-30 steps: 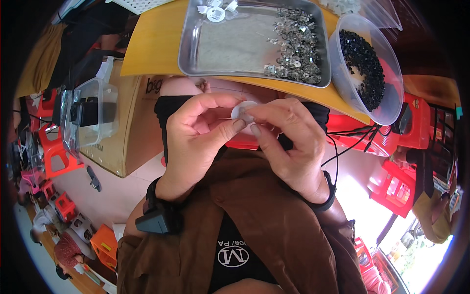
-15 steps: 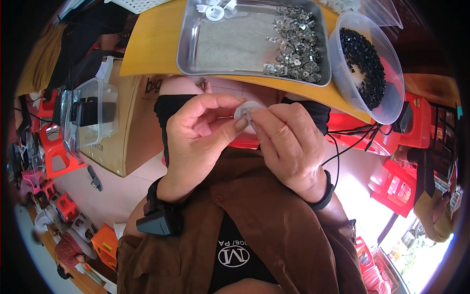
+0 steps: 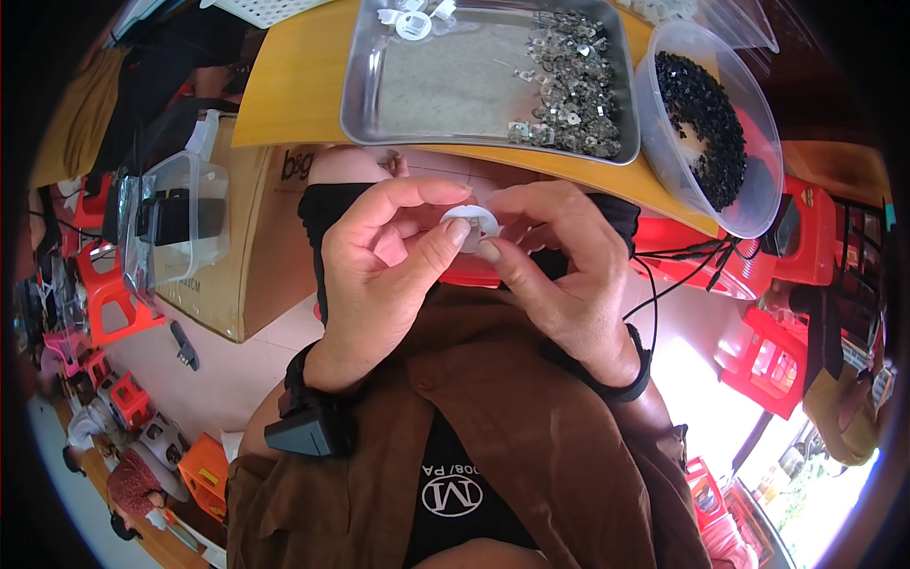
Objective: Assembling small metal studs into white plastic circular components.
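A small round white plastic part (image 3: 468, 214) is held above my lap, just short of the table edge. My left hand (image 3: 379, 270) pinches its left side between thumb and fingers. My right hand (image 3: 569, 261) has its thumb at the lower edge and its fingers curled round the right side; the fingertips are partly hidden behind the part. Beyond my hands stands a shallow metal tray (image 3: 441, 100). Small shiny metal pieces (image 3: 578, 90) are heaped along its right side, and a few white plastic parts (image 3: 413, 25) lie at its far left.
Right of the tray stands a clear round tub (image 3: 754, 194) with small black pieces (image 3: 706, 119). A cardboard box (image 3: 270, 237) and a clear bin (image 3: 210, 228) are at left. Black cables (image 3: 682, 254) hang by red stools (image 3: 763, 365). Another person (image 3: 142, 484) sits at far left.
My right hand has turned, its fingers lifting and its thumb moving under the part's edge. The white part has tilted between my hands. My left hand has stayed nearly still.
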Demonstrator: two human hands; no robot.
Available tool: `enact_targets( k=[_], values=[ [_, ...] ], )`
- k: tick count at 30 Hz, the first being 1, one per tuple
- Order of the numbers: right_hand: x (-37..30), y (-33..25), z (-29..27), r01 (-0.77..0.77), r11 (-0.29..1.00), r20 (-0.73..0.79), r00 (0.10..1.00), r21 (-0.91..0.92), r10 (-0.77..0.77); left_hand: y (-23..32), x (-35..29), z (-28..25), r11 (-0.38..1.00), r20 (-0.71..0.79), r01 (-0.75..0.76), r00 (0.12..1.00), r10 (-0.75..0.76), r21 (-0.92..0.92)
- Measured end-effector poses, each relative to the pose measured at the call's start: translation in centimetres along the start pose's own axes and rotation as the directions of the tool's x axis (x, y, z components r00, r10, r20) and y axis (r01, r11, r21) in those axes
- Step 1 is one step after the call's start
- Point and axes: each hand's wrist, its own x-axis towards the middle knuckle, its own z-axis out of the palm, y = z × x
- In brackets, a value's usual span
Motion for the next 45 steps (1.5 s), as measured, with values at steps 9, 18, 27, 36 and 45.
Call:
enact_targets(
  k=[9,18,27,36,45],
  values=[
    [-0.3,0.0,-0.2,-0.19,0.97,0.158,0.973,0.153,0.165,0.5,0.2,0.3,0.998,0.023,0.049,0.999,-0.05,0.025],
    [-0.5,0.8,-0.4,-0.095,0.983,0.094,0.992,0.159,0.081,0.9,-0.1,-0.2,0.952,0.066,0.274,0.961,-0.267,-0.134],
    [-0.7,0.7,-0.3,-0.2,0.92,0.061,0.98,0.337,0.19,0.7,0.0,0.5,0.96,0.113,0.245,0.966,-0.231,-0.135],
    [-0.1,0.7,-1.8,0.073,0.997,0.113,0.991,-0.011,-0.072,0.4,0.4,1.0,0.968,0.113,0.249,0.963,-0.244,-0.033],
    [0.7,0.2,-5.9,0.242,0.951,0.055,0.97,-0.194,-0.235,0.6,0.8,1.5,0.964,0.024,0.264,0.964,-0.264,-0.018]
  ],
)
